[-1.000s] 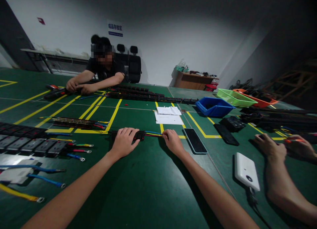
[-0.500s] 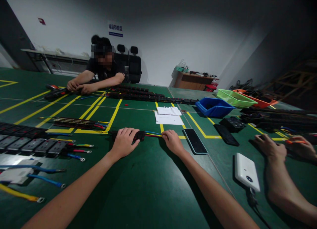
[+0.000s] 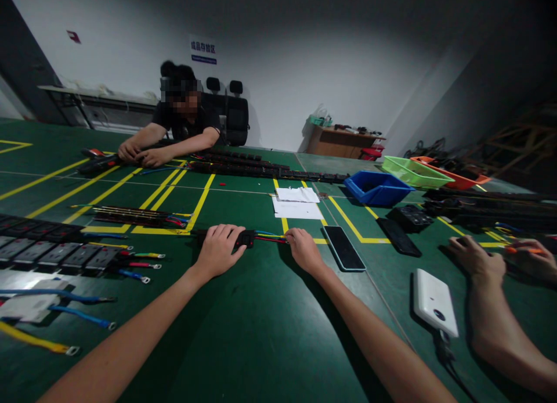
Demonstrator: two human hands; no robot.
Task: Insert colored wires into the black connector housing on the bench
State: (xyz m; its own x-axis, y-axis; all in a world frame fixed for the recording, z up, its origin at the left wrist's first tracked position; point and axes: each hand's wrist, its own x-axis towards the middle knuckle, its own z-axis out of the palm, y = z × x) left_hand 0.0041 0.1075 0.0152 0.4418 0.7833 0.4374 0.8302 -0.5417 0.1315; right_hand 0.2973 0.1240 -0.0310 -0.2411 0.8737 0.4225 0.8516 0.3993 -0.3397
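My left hand (image 3: pixel 218 249) lies curled over a black socket module (image 3: pixel 244 238) on the green table (image 3: pixel 261 321), gripping it. Red, blue and yellow wires (image 3: pixel 268 237) run from the module's right end toward my right hand (image 3: pixel 304 249), whose fingers close on the wire ends. Both my forearms reach in from the bottom of the view. What exactly the right fingertips pinch is partly hidden.
A dark phone (image 3: pixel 343 248) and a second one (image 3: pixel 398 236) lie right of my hands; a white device (image 3: pixel 435 301) nearer. A co-worker's hands (image 3: pixel 476 258) work at the right. Another person (image 3: pixel 178 121) sits opposite. Socket strips (image 3: pixel 65 255), papers (image 3: pixel 296 202), blue bin (image 3: pixel 376 188).
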